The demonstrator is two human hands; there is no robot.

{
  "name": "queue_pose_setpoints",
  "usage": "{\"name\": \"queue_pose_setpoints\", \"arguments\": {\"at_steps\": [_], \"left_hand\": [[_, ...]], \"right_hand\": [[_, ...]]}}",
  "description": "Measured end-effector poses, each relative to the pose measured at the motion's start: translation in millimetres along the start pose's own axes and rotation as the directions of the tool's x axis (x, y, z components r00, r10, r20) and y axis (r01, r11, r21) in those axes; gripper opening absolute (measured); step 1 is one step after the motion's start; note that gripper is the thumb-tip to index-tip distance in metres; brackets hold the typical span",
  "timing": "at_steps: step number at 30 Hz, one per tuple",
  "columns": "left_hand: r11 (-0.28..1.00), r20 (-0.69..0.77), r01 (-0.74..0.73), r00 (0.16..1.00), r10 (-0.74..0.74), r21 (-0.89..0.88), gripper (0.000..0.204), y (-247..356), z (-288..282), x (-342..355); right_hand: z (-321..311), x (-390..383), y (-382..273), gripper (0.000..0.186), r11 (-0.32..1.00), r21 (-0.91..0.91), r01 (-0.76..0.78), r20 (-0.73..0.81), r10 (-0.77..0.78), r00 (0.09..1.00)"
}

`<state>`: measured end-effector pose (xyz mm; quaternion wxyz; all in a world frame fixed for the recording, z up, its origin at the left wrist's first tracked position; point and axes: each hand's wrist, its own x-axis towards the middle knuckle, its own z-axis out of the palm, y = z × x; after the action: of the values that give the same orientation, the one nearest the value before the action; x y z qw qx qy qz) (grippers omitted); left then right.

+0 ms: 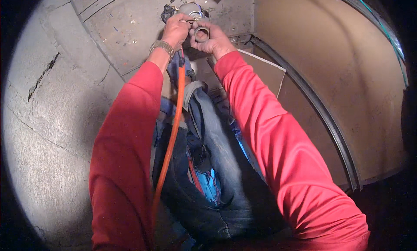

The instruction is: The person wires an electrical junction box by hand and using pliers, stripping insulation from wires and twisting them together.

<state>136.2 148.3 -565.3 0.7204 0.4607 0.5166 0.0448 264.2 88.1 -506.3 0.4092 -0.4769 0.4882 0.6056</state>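
My left hand [174, 33], with a metal watch [164, 46] on its wrist, is closed in a pinch near the top of the view. A thin dark wire-like piece [190, 21] shows at its fingertips. Close beside it, my right hand [215, 41] grips a short, hollow metal ring [201, 34], its round opening facing up. Just beyond both hands is a round, greyish fitting [191, 9] with wires about it. Below my left hand hangs an orange tube [177, 116] with a dark end, and a thin pinkish strand runs upward from it.
My jeans-clad legs [217, 133] are below, with blue and red wires [204, 181] between them. A cracked grey wall [56, 107] rises at left. Brown board [321, 55] and a curved metal track [312, 99] stand at right. Teal cable [382, 29] runs along the upper right.
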Motion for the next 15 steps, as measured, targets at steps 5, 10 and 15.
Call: {"name": "queue_pose_setpoints", "arguments": {"at_steps": [5,10,15], "left_hand": [[0.975,-0.025,0.209,0.977,-0.211,-0.079,0.025,33,8,-18],[0.923,-0.036,-0.167,0.981,0.191,0.345,0.025,49,9,-19],[0.801,0.018,-0.273,0.950,0.312,0.533,0.024,42,-7,-15]], "right_hand": [[6,3,17,0.013,0.985,0.037,0.168,0.004,-0.168,0.986],[9,0,8,0.013,0.565,-0.645,0.514,0.024,-0.658,0.753],[33,-31,23,0.024,-0.474,-0.878,0.069,0.449,-0.765,0.462]]}}
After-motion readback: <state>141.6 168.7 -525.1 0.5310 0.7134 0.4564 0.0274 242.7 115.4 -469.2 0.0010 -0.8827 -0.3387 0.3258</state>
